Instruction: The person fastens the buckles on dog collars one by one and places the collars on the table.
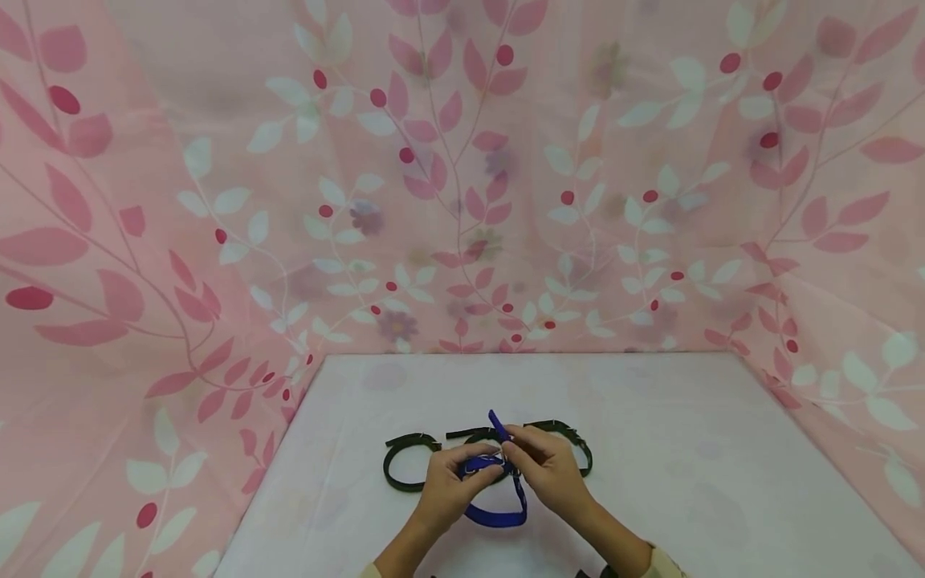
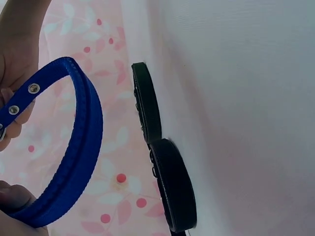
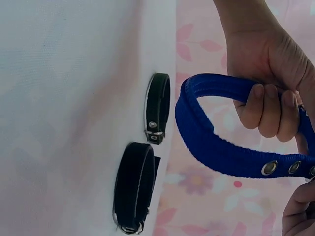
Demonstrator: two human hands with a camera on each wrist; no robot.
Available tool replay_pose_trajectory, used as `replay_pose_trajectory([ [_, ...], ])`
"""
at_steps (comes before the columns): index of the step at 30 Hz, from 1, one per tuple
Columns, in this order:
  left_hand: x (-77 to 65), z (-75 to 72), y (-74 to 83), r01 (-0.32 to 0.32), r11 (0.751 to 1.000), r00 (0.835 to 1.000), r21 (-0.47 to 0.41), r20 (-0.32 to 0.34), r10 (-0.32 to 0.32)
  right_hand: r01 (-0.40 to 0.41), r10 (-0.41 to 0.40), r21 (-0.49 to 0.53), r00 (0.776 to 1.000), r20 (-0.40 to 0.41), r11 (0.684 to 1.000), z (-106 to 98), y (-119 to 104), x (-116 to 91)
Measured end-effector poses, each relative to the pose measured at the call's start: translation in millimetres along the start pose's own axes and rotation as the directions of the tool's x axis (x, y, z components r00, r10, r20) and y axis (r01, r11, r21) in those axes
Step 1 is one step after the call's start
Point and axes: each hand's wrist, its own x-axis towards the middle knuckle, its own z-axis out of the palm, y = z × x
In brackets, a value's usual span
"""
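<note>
Both hands hold a blue collar above the table, its strap bent into a loop with metal eyelets along it. My left hand pinches the buckle side between thumb and fingers. At the strap's tip, which points up and away, my right hand pinches with thumb and forefinger. In the right wrist view, the left hand's curled fingers grip the blue band. The left wrist view shows the loop hanging between the two hands. The buckle is partly hidden by fingers.
Behind the hands, dark green collars lie on the white table: one at left, one in the middle partly covered by the hands, one at right. Pink leaf-patterned cloth surrounds the table's back and sides.
</note>
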Motion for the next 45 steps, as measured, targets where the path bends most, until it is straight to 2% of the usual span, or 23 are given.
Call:
replay_pose_trajectory([
  [4,0.3,-2.2,-0.5,-0.019,0.999,0.999,0.045,0.034,0.018,-0.01,0.01,-0.016,1.0,-0.002,1.0,-0.2,-3.7,0.5],
  [10,2.7,-4.3,-0.2,-0.011,0.997,0.996,0.078,0.087,0.004,0.03,-0.03,-0.012,0.999,0.019,0.999,-0.8,-3.7,-0.6],
  [17,3.1,-5.1,1.8,-0.068,0.99,0.987,0.122,0.155,0.049,0.024,-0.026,0.036,0.998,0.053,0.999,-0.5,0.2,-4.6],
  [19,2.1,-5.9,2.5,-0.048,0.992,0.989,0.121,0.147,0.03,0.023,-0.026,0.052,0.998,0.064,0.998,0.1,0.1,-4.9],
  [21,0.7,-7.1,1.4,0.0,0.995,0.994,0.101,0.113,-0.011,0.031,-0.033,0.046,0.998,0.059,0.998,0.3,-0.2,-4.6],
  [25,-0.9,-8.1,0.7,0.121,0.993,0.992,0.011,0.034,-0.121,0.037,-0.037,0.0,0.999,0.028,0.999,0.6,-2.8,-2.9],
  [27,0.1,-7.3,1.3,0.144,0.989,0.989,-0.032,0.027,-0.143,0.043,-0.042,-0.026,0.999,0.018,0.999,1.1,-4.2,-2.2],
  [32,3.1,-5.0,3.0,0.094,0.995,0.994,-0.044,0.053,-0.092,0.087,-0.086,-0.08,0.996,0.014,0.993,2.8,-9.5,-1.1],
  [34,2.6,-5.0,2.8,0.083,0.996,0.996,-0.022,0.031,-0.083,0.094,-0.095,-0.105,0.995,0.002,0.99,2.6,-11.0,-0.6],
  [39,0.5,-7.1,2.4,0.07,0.997,0.995,0.034,-0.071,-0.068,0.111,-0.114,-0.174,0.993,-0.009,0.978,-0.4,-12.3,2.6],
  [42,1.1,-8.4,2.2,0.001,0.997,0.996,0.083,-0.092,0.007,0.125,-0.126,-0.195,0.992,0.006,0.973,-3.2,-14.3,5.9],
  [45,2.3,-10.0,1.6,-0.069,0.991,0.991,0.117,-0.102,0.081,0.129,-0.123,-0.165,0.991,0.043,0.978,-6.2,-16.7,8.8],
])
